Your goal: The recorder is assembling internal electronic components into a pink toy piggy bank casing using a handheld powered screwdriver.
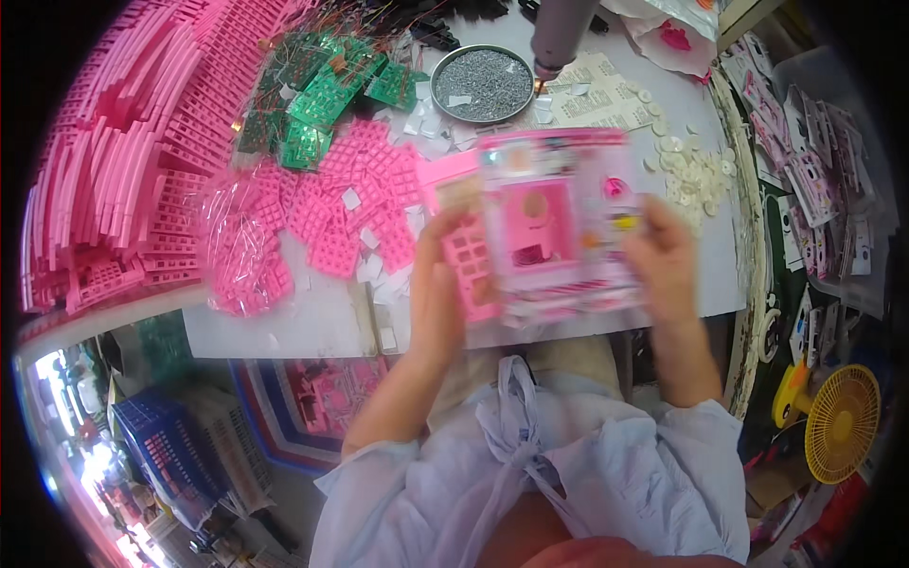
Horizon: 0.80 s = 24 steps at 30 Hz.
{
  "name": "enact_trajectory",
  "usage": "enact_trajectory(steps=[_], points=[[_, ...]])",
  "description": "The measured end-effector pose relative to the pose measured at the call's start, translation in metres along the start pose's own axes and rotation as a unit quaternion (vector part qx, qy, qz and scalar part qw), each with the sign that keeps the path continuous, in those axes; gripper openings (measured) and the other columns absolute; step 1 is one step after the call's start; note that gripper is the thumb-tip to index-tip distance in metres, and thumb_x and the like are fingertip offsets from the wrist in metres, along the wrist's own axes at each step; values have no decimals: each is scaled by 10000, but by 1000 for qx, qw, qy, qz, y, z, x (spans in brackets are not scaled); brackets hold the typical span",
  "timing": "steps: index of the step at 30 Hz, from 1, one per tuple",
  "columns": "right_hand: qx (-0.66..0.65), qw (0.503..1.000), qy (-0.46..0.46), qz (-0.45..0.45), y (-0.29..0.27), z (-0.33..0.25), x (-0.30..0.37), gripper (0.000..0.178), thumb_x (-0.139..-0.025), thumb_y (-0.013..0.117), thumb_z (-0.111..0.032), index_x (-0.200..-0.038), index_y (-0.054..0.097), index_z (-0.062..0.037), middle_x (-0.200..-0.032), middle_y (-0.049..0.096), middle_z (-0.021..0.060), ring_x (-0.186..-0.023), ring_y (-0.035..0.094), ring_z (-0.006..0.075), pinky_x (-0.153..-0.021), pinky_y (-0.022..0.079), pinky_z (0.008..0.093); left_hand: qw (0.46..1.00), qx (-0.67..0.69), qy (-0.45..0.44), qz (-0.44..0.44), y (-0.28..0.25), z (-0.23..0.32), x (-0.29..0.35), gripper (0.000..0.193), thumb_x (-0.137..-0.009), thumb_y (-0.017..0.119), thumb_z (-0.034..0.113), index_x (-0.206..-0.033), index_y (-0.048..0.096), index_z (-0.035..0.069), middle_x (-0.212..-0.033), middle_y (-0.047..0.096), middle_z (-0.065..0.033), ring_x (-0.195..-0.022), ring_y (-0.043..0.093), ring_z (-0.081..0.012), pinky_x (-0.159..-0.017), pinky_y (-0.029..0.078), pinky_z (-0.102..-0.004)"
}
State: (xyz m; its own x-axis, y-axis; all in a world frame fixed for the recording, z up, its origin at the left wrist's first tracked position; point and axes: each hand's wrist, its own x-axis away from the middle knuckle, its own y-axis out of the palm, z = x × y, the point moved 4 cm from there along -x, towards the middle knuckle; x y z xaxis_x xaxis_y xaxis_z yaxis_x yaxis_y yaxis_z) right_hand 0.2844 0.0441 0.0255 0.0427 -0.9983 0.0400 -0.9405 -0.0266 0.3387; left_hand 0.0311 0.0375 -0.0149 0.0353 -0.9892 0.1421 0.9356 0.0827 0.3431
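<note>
Above the front of the white table, my left hand (436,298) is closed round the left edge of a pink plastic shell (466,248) with a grid of square holes. Overlapping it on the right is a printed pink and white panel (568,284) with a rectangular pink window area, blurred by motion. My right hand (668,260) is closed on that panel's right edge. Whether the two pieces are joined cannot be made out. Left of my left hand lie loose pink keypad-like grid pieces (331,241), with small white paper bits (351,199) on them.
Stacked pink shells (123,189) fill the left. Behind are green circuit boards (327,99) with wires, a round tin (483,85) of grey screws, and a hanging power screwdriver (561,38). White discs (696,175) lie to the right. A yellow fan (843,423) stands lower right.
</note>
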Motion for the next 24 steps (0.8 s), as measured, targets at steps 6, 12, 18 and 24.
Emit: enact_trajectory(steps=[6, 12, 18, 24], points=[[158, 984, -71, -38, 52, 18, -27, 759, -835, 826, -190, -1441, 422, 25, -1371, 520, 108, -1204, 530, 180, -1009, 463, 352, 997, 72, -24, 5, 10, 33, 11, 125, -1040, 529, 172, -1114, 544, 72, -1159, 626, -56, -1089, 566, -132, -980, 439, -330], [15, 994, -11, -111, 79, 42, -17, 679, -900, 744, -148, -1432, 360, 27, -1297, 534, 109, -1202, 525, 165, -1024, 452, 327, 887, -365, 260, 110, -8, 41, 10, 437, -1002, 508, 74, -1413, 392, -21, -1311, 499, -133, -1160, 507, -189, -1020, 411, -345], [27, 991, -78, -107, 96, 39, -6, 674, -929, 692, -163, -1458, 321, 28, -1307, 531, 120, -1196, 523, 179, -1023, 435, 331, 956, -249, 125, 90, -1, 39, 19, 1018, -764, 749, -16, -1590, 154, -31, -1479, 369, -221, -1229, 456, -289, -1037, 401, -395], [99, 980, -80, -154, 89, 35, -7, 729, -928, 704, -215, -1482, 300, 32, -1328, 518, 135, -1196, 522, 200, -1021, 430, 344, 930, -349, 108, 38, -17, 27, 15, 1055, -725, 770, -2, -1588, 164, -21, -1513, 347, -212, -1257, 452, -303, -1083, 373, -421]])
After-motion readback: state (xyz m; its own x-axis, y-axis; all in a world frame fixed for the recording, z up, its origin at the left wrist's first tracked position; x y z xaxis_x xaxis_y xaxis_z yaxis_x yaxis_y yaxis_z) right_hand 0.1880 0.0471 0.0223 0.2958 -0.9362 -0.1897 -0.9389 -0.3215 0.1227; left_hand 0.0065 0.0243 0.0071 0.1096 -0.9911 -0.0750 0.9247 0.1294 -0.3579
